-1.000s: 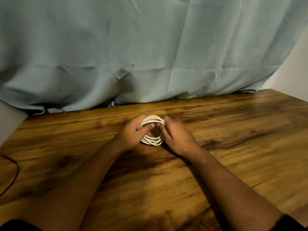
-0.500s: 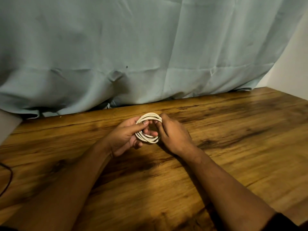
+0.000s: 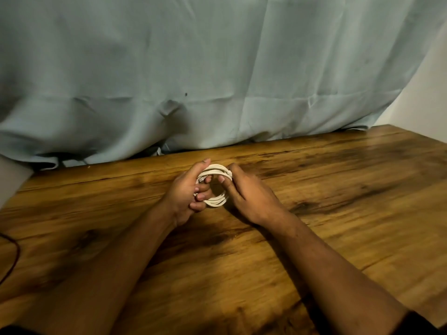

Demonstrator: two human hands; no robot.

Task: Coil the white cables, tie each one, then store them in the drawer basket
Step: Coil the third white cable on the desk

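A white cable (image 3: 217,201) is wound into a small round coil of several loops, held just above the wooden table (image 3: 338,189) near its far middle. My left hand (image 3: 186,197) grips the coil's left side, fingers curled through the ring. My right hand (image 3: 246,197) pinches the right side, thumb inside the loop and fingers over the top. No drawer basket shows in the head view.
A pale blue-grey cloth (image 3: 217,76) hangs along the table's back edge. A thin dark cord (image 3: 13,257) lies at the table's left edge. A white wall (image 3: 425,93) stands at the right.
The left hand has turned more palm-in, with its fingers curled deeper through the coil. The right hand's thumb has shifted inside the loop. The coil stays in about the same place.
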